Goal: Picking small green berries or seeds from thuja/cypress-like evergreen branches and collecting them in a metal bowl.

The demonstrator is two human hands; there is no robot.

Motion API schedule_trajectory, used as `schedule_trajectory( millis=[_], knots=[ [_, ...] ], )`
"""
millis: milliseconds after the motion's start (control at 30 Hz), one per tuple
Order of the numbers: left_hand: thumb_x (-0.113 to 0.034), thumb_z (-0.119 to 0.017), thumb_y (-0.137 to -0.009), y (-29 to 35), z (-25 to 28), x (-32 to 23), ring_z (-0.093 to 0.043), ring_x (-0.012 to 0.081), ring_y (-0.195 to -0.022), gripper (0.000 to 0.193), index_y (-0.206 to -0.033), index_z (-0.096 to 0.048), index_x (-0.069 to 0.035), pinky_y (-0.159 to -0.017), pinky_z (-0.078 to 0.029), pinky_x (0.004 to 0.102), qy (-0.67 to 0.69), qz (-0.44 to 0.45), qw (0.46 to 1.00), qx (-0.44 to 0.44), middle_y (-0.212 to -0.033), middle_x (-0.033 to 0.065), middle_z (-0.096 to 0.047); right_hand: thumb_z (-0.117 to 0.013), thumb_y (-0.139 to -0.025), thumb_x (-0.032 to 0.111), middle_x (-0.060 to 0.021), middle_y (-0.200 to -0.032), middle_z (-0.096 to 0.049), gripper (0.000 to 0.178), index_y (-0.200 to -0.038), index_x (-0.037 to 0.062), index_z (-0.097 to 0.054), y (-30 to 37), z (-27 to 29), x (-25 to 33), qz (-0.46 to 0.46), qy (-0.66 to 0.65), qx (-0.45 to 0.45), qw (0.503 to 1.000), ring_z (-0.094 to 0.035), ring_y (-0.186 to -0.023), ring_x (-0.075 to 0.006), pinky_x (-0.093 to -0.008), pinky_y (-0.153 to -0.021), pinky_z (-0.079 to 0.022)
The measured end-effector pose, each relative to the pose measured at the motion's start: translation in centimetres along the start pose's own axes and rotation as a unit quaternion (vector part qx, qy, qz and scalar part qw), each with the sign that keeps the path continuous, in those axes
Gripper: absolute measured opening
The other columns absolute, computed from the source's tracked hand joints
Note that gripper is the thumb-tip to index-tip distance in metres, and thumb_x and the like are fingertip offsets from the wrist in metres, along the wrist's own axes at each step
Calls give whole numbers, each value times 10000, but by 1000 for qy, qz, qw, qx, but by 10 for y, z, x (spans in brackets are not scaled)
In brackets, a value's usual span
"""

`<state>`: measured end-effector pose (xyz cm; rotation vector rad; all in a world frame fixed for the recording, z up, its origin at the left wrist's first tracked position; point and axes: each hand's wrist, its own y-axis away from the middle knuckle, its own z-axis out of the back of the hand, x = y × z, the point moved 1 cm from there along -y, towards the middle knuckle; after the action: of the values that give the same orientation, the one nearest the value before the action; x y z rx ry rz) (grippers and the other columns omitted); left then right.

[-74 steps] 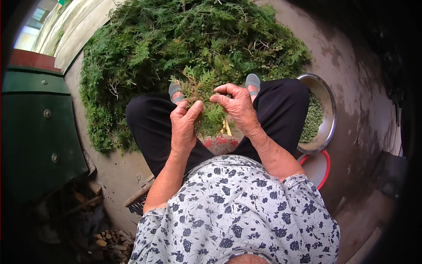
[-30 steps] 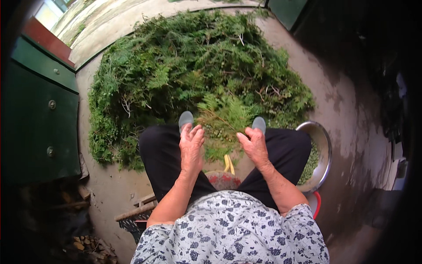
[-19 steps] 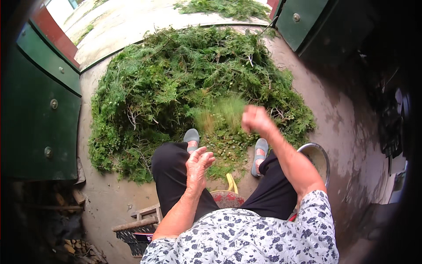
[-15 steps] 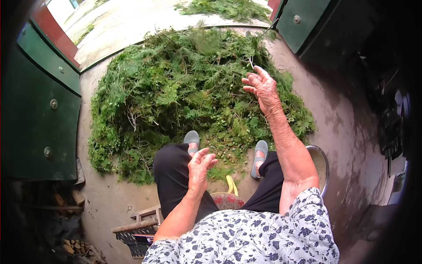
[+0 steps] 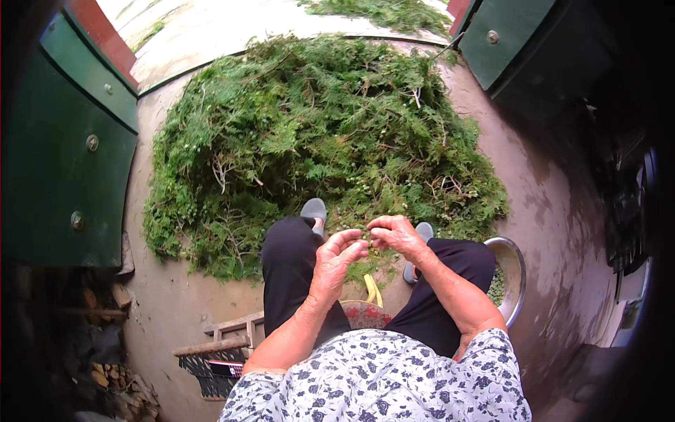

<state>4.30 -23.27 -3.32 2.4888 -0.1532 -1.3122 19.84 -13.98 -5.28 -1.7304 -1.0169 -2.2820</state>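
My left hand (image 5: 334, 264) and my right hand (image 5: 399, 237) meet above the gap between my knees, fingertips almost touching. Both are closed in a pinch. Something tiny and greenish shows between the fingertips, too small to name. Beyond them, a broad heap of leafy evergreen cuttings (image 5: 309, 141) covers the floor, with small green cones among the sprigs and some bare pale stems. Beside my right knee stands a round metal basin (image 5: 520, 274), partly hidden by my leg, with small green cones (image 5: 497, 287) in it.
Between my legs are a red speckled round thing (image 5: 365, 316) and a yellow strip (image 5: 373, 290). A wooden-framed seat (image 5: 225, 344) stands at my left. Chopped wood (image 5: 116, 380) lies lower left. Green doors (image 5: 84, 183) flank the doorway; more cuttings (image 5: 383, 14) lie outside.
My right hand has come back from over the heap toward my lap and met the left, which moved slightly right and forward. Both hands have closed. The view has shifted a little.
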Motion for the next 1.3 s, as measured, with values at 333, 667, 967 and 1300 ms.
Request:
schedule_trajectory(
  millis=[333,667,967,1300],
  knots=[
    [-103,-555,-858,13,92,-66,-593,113,-614,210,-1045,-559,-6,-538,-470,204,73,-60,994,-63,-803,91,-630,-567,-788,75,-75,-688,-603,183,-937,-24,-605,19,25,5,60,208,-15,976,-584,-589,-119,-252,-556,-468],
    [-127,-541,-855,-58,266,11,-591,122,-729,350,-1184,-462,-37,-568,-485,221,33,9,938,-344,-981,78,-604,-553,-819,101,-67,-726,-603,231,-1012,-22,-587,0,16,-20,-23,188,13,982,-600,-644,-123,-252,-569,-471],
    [-194,-623,-703,-191,333,-67,-565,311,-966,455,-1127,-569,-41,-824,-445,360,-340,-147,809,-458,-1098,136,-587,-556,-808,62,-75,-734,-610,217,-997,-40,-584,-15,6,-27,-43,155,7,987,-592,-632,-125,-255,-572,-468],
    [-209,-608,-767,-258,341,-115,-459,252,-1135,617,-1305,-359,-37,-901,-392,402,-106,-208,861,-453,-1281,138,-447,-575,-807,56,-92,-772,-581,212,-1002,-25,-596,-23,7,-34,-92,158,-19,983,-617,-652,-143,-254,-599,-488]
  ],
)
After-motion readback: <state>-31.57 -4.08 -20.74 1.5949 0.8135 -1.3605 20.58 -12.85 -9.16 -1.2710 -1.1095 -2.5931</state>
